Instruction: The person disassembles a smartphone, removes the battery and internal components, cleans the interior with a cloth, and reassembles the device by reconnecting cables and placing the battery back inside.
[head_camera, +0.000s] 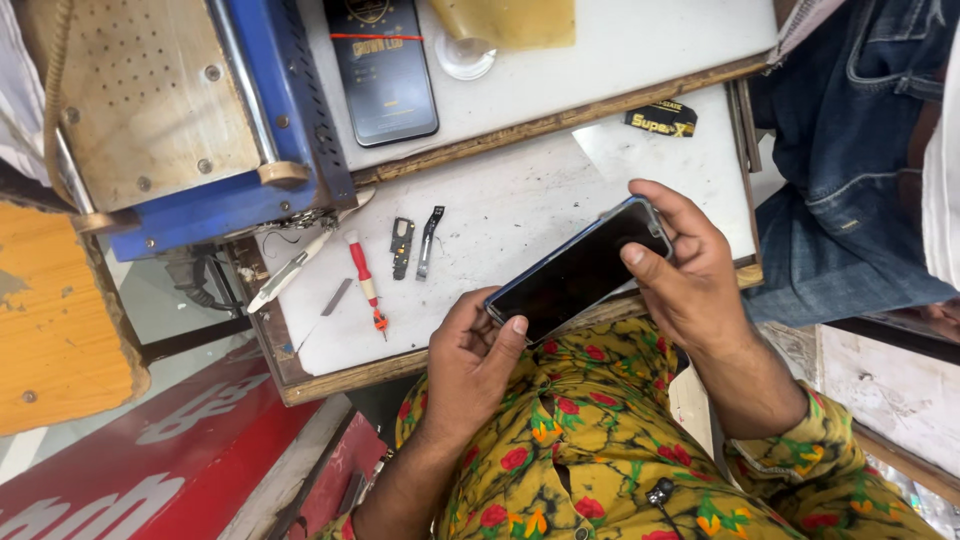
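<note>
Well — both hands, left (470, 350) and right (680, 270), clasp a dark phone (578, 270); black-and-yellow label (661, 119) lies beyond.

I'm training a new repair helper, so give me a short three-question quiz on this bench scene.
1. True or false: both hands hold the phone.
2. Which tool lies just left of the two small dark parts? A) red-handled screwdriver B) hammer C) scissors
3. Fill in: the phone's dark screen faces ____.

Key
1. True: the left hand grips its lower end and the right hand its upper end.
2. A, the red-handled screwdriver on the white worktop.
3. Up, towards the camera.
</note>
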